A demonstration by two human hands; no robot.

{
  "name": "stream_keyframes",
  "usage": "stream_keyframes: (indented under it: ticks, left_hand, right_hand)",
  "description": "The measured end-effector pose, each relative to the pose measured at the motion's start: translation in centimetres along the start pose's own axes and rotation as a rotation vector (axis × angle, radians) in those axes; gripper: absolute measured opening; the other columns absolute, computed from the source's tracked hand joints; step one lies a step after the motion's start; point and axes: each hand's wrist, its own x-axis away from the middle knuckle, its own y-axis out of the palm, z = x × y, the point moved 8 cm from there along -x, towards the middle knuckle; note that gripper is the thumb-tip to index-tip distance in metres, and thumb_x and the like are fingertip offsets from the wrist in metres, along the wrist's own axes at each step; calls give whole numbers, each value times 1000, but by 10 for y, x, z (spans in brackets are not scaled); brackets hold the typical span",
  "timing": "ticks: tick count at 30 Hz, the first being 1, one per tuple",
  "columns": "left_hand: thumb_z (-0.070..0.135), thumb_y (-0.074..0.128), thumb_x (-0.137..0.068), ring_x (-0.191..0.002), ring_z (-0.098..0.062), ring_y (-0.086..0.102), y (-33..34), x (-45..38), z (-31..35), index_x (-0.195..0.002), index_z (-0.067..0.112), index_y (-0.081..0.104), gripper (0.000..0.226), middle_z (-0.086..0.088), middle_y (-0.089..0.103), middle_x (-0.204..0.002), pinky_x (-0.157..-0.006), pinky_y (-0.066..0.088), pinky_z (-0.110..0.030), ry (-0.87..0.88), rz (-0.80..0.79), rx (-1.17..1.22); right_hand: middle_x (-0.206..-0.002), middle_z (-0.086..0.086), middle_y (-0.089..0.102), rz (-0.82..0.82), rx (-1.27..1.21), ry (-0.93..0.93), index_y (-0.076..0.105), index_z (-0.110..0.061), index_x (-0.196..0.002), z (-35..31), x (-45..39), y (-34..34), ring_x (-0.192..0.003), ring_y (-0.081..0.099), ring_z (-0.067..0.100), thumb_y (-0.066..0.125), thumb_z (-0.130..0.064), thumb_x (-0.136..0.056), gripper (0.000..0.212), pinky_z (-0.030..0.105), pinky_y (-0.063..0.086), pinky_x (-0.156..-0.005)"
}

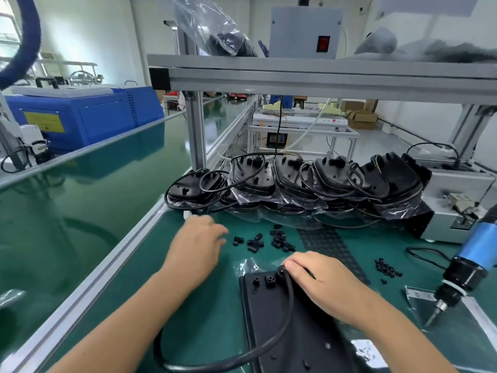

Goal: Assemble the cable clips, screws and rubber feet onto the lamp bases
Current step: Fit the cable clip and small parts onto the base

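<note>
A black lamp base (293, 332) lies upside down on the green mat in front of me, with a black cable (228, 360) looping off its left side. My right hand (320, 284) rests on the base's far edge, its fingertips pressing the cable where it enters the base. My left hand (199, 246) hovers over the mat, fingers loosely curled, just left of a scatter of black cable clips (269, 242). Whether it holds a clip is hidden. A small pile of black screws (387, 269) lies to the right.
A row of bagged lamp bases (322, 184) with cables leans along the back. A blue electric screwdriver (462, 273) hangs at the right above a plastic bag (419, 296). A black perforated strip (330, 246) lies mid-mat. A grey machine (457, 200) stands at right. The conveyor belt (80, 200) runs along the left.
</note>
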Motion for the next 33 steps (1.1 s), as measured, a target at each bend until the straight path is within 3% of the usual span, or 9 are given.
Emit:
stream_keyframes:
  ticks: [4,8,12,17,21,24,28,30,33]
  left_hand:
    - [14,54,-96,-111,-16,50,44,-9,55,-126,25,64,34,-1,58,-114,-96,39,-25,272,-347,160]
    - [5,55,-93,-110,-21,56,60,-13,60,-126,21,64,38,-2,55,-119,-95,44,-35,263,-489,108]
    - [-5,48,-87,-112,-20,55,54,-8,56,-122,18,66,45,-1,55,-121,-97,43,-34,272,-493,103]
    - [6,57,-92,-111,-16,55,55,-9,50,-121,19,68,34,1,57,-121,-98,40,-27,224,-480,94]
    - [17,69,-87,-87,-10,55,49,-13,45,-106,20,73,20,4,55,-102,-82,41,-17,171,-463,180]
    - [20,72,-84,-79,-7,57,50,-12,44,-95,21,72,10,7,52,-94,-72,39,-10,129,-478,236]
    - [20,69,-85,-69,-2,53,41,-14,34,-88,19,70,3,11,58,-81,-59,34,-2,4,-385,216]
    - [20,71,-83,-65,-3,55,30,-15,29,-87,20,72,4,14,60,-70,-56,35,-2,-85,-318,311]
    - [9,71,-82,-54,-6,51,20,-10,36,-83,15,76,8,6,63,-61,-56,41,-13,-266,-385,788]
  right_hand:
    - [-90,-13,60,62,33,13,58,-37,-96,6,13,-6,-91,51,-3,31,-52,-99,31,17,39,-80]
    - [-108,-31,57,108,-17,-27,58,-43,-116,5,24,-10,-103,47,-15,42,-37,-101,22,2,32,-85]
    - [-115,-41,56,112,-241,-70,59,-49,-118,6,30,-13,-114,44,-21,51,-30,-99,28,-1,31,-91]
    - [-116,-36,59,99,-367,-68,63,-51,-111,7,27,-6,-114,50,-14,52,-38,-97,22,11,38,-94]
    - [-113,-30,59,89,-334,-103,56,-58,-114,-1,24,1,-113,50,-10,50,-42,-97,24,10,36,-93]
    - [-111,-27,60,94,-348,-109,55,-57,-113,-2,23,3,-111,52,-5,52,-41,-97,23,16,38,-95]
    - [-113,-27,60,83,-389,-89,56,-58,-112,3,24,4,-113,50,-6,55,-43,-95,23,17,37,-95]
    - [-112,-26,61,99,-413,-77,58,-57,-108,5,22,4,-111,51,-7,59,-41,-93,22,17,37,-93]
    - [-105,-21,63,137,-436,-67,62,-50,-100,5,18,6,-106,54,-5,65,-36,-90,17,17,39,-90]
